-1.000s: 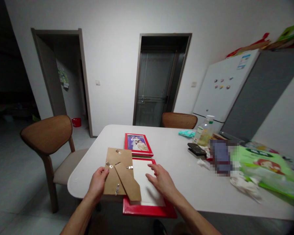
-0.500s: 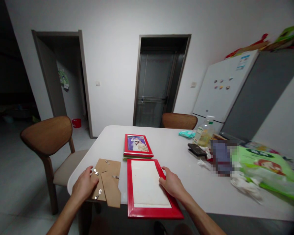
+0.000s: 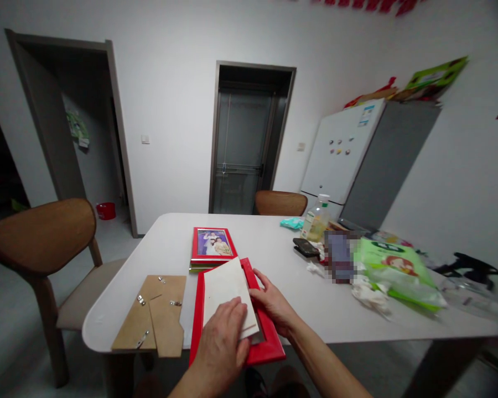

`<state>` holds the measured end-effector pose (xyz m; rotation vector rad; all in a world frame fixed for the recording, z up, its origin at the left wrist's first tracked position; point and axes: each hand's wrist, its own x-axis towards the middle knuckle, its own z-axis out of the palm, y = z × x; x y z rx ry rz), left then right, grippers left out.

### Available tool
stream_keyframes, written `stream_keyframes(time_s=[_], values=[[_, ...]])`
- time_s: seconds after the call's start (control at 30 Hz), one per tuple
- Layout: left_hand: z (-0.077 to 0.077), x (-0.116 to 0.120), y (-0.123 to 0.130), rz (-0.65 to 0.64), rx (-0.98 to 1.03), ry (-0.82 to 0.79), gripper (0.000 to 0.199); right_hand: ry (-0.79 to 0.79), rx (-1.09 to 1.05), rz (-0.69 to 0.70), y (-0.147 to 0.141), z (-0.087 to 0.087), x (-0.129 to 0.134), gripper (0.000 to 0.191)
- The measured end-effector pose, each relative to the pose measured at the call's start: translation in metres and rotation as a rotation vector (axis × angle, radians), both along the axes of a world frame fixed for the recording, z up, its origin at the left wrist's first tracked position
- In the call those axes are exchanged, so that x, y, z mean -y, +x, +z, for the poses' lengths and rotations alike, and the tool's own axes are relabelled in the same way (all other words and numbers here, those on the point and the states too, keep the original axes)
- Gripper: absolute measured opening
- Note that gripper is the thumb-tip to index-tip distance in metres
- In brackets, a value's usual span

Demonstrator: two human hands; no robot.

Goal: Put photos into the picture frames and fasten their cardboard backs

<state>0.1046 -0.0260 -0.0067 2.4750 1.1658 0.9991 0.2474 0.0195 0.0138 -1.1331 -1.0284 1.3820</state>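
A red picture frame lies back side up at the table's front edge, partly overhanging it. Its white backing sheet sits askew in the opening, top corner over the rim and lower edge raised. My left hand rests on this sheet with its fingers laid across it and its thumb apart near the lower edge. My right hand grips the frame's right side, thumb on the inner edge. To the left lies a brown backboard with metal clips and a stand leg.
Behind the frame is a stack of framed pictures, the top one a red-framed photo. A bottle, a black object, crumpled tissues and a green package occupy the right side. A wooden chair stands at left.
My left hand has left the backboard and moved right onto the white sheet. The sheet has turned askew in the frame. My right hand still holds the frame's right side. The view has shifted right.
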Motion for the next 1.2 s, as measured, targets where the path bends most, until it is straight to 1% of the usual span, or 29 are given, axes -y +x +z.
stream_keyframes(time_s=[0.1,0.17,0.2,0.27,0.33,0.4,0.47,0.57,0.63,0.73,0.83,0.9,1.0,1.03,1.1,1.2], values=[[0.005,-0.003,-0.007,0.039,-0.011,0.100,0.046,0.010,0.068,-0.001,0.004,-0.006,-0.004,0.077],[0.011,-0.005,-0.018,0.123,0.066,0.121,0.043,0.027,0.165,-0.018,0.009,-0.012,-0.009,0.073],[0.014,-0.006,-0.025,0.183,0.121,0.102,0.042,0.041,0.237,-0.033,0.012,-0.015,-0.012,0.069],[0.018,-0.007,-0.043,0.327,0.236,0.019,0.040,0.078,0.425,-0.074,0.019,-0.025,-0.019,0.062],[0.016,-0.009,-0.062,0.468,0.317,-0.090,0.042,0.121,0.638,-0.116,0.026,-0.035,-0.024,0.055],[0.009,-0.009,-0.081,0.569,0.347,-0.186,0.045,0.155,0.831,-0.154,0.031,-0.044,-0.028,0.050],[-0.002,-0.009,-0.095,0.610,0.338,-0.262,0.044,0.181,0.974,-0.185,0.034,-0.051,-0.030,0.047],[-0.017,-0.007,-0.107,0.617,0.258,-0.331,0.043,0.199,1.121,-0.202,0.036,-0.054,-0.030,0.044],[-0.021,-0.005,-0.109,0.620,0.143,-0.323,0.042,0.215,1.193,-0.196,0.036,-0.054,-0.029,0.042],[-0.021,-0.003,-0.108,0.624,-0.060,-0.225,0.040,0.232,1.275,-0.174,0.036,-0.053,-0.028,0.039],[-0.019,-0.001,-0.107,0.619,-0.207,-0.151,0.037,0.223,1.323,-0.168,0.035,-0.052,-0.026,0.037],[-0.018,-0.001,-0.107,0.626,-0.260,-0.137,0.037,0.220,1.327,-0.165,0.035,-0.052,-0.026,0.038],[-0.018,0.000,-0.107,0.634,-0.277,-0.117,0.035,0.221,1.331,-0.155,0.035,-0.052,-0.026,0.038],[-0.018,0.000,-0.107,0.622,-0.271,-0.108,0.035,0.223,1.335,-0.153,0.036,-0.053,-0.026,0.037],[-0.021,0.001,-0.106,0.556,-0.248,-0.086,0.036,0.227,1.348,-0.159,0.036,-0.052,-0.025,0.037],[-0.026,0.004,-0.102,0.397,-0.218,-0.064,0.045,0.317,1.360,-0.212,0.029,-0.049,-0.022,0.036]])
